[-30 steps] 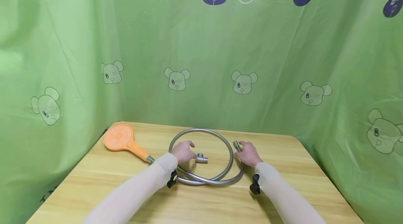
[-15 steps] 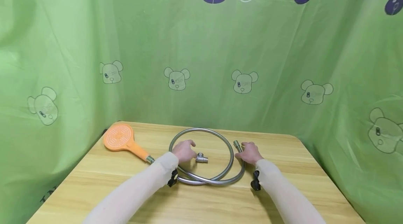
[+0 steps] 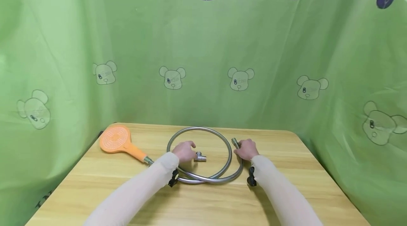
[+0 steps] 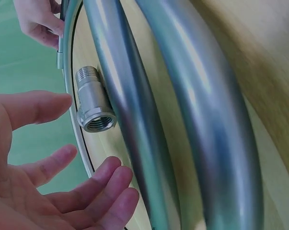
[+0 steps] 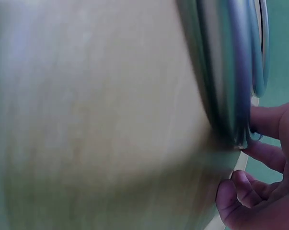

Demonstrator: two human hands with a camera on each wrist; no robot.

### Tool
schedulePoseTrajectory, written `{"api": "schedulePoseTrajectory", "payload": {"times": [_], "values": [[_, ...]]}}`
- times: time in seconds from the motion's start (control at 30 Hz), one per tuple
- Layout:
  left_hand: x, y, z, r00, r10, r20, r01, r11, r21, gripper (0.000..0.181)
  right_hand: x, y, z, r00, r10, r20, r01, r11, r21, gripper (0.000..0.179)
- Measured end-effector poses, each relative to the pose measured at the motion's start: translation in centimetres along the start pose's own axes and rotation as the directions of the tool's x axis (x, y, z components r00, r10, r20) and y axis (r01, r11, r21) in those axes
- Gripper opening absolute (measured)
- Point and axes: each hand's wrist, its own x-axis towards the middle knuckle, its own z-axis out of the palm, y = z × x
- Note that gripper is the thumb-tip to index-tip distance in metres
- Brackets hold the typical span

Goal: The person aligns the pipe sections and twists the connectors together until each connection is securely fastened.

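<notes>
A shiny metal shower hose (image 3: 219, 180) lies in a loop on the table, its strands crossing at the front. My right hand (image 3: 248, 149) pinches it just below its end connector (image 3: 234, 141); in the right wrist view the thumb and index finger close on the hose (image 5: 239, 72). Inside the loop rests a small chrome threaded fitting (image 3: 201, 157). My left hand (image 3: 184, 151) is right beside that fitting. Seen from the left wrist, its fingers are spread and loosely bent, with a gap between them and the fitting (image 4: 92, 98).
An orange shower head (image 3: 115, 137) lies face up at the table's back left, its handle joined to the hose's other end. The wooden table (image 3: 197, 204) ends at a green patterned curtain (image 3: 203, 106) behind and on both sides.
My right hand's fingers have drawn in and now grip the hose near its connector. My left hand stays beside the fitting, slightly closer. The head view has shifted a little to the right.
</notes>
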Motion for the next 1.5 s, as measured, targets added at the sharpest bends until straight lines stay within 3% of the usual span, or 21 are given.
{"api": "schedulePoseTrajectory", "payload": {"times": [0.23, 0.3, 0.7, 1.03, 1.5], "values": [[-0.2, 0.1, 0.0, 1.000, -0.006, 0.011, 0.006, 0.999, -0.031, 0.055, -0.4, -0.5, 0.0, 0.999, -0.003, -0.040, 0.002, 1.000, -0.017, 0.018], [-0.2, 0.1, 0.0, 1.000, -0.001, 0.014, 0.002, 1.000, -0.022, 0.054, -0.6, -0.6, 0.0, 0.999, 0.010, -0.040, -0.009, 1.000, 0.018, 0.017], [-0.1, 0.3, -0.1, 1.000, 0.003, 0.017, -0.003, 1.000, -0.004, 0.053, -0.4, -0.7, -0.2, 0.995, 0.101, -0.005, -0.098, 0.976, 0.196, 0.037], [0.5, 0.0, 0.4, 1.000, 0.024, 0.013, -0.024, 1.000, 0.000, 0.054, -0.6, -1.2, -0.7, 0.988, 0.152, -0.007, -0.144, 0.952, 0.270, 0.037], [1.3, 0.5, 1.3, 0.998, 0.046, 0.039, -0.047, 0.999, 0.027, 0.056, -0.6, -1.6, -0.3, 0.972, 0.235, 0.018, -0.216, 0.855, 0.471, 0.046]]}}
